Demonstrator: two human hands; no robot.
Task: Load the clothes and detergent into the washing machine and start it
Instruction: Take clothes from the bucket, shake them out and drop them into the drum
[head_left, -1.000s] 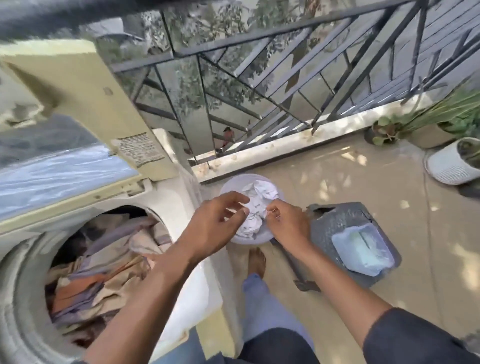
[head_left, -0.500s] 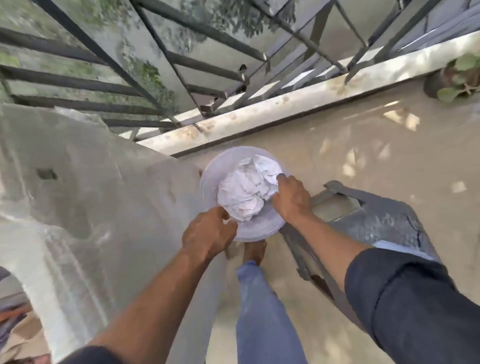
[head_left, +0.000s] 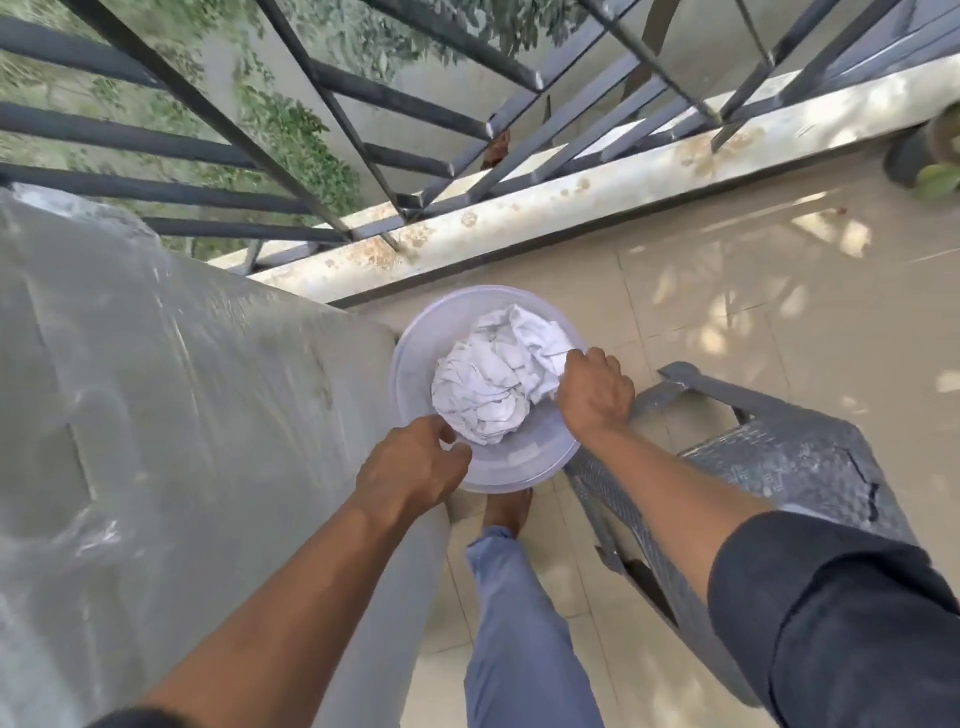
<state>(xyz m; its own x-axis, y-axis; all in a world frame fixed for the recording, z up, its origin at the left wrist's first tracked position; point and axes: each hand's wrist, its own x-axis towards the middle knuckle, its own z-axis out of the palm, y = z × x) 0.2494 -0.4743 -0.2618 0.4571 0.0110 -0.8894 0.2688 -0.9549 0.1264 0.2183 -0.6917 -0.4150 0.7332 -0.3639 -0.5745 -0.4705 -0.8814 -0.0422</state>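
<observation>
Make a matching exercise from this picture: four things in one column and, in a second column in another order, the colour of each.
Things:
1. cloth
2. basin
3. chair
4. trouser leg

Colours:
A. grey
B. blue
C. white
D. translucent, pale

Pairs: 1-C, 2-D, 3-A, 4-B
</observation>
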